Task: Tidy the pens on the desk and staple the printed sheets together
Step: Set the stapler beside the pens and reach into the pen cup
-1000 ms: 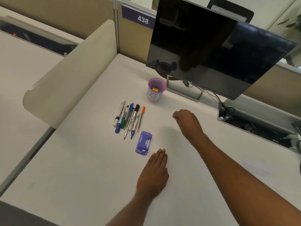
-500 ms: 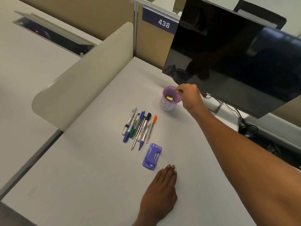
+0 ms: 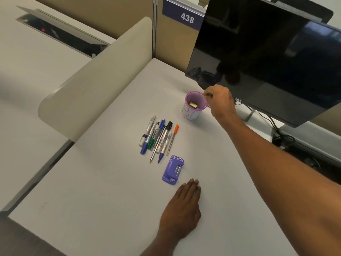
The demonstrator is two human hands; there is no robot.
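The pens (image 3: 158,140) are lying bunched in a row mid-desk, just beyond the purple stapler (image 3: 173,170), and nothing is being lifted yet. The cup (image 3: 195,105) is being pinched at its far rim by the right hand (image 3: 220,100), thumb and forefinger closed on the pink edge. The left hand (image 3: 183,209) is being rested flat, fingers straight, holding nothing. Judging by this, the pen-tidying step is being set up: next, the cup is probably being drawn nearer so pens can be dropped in. No printed sheets are being shown.
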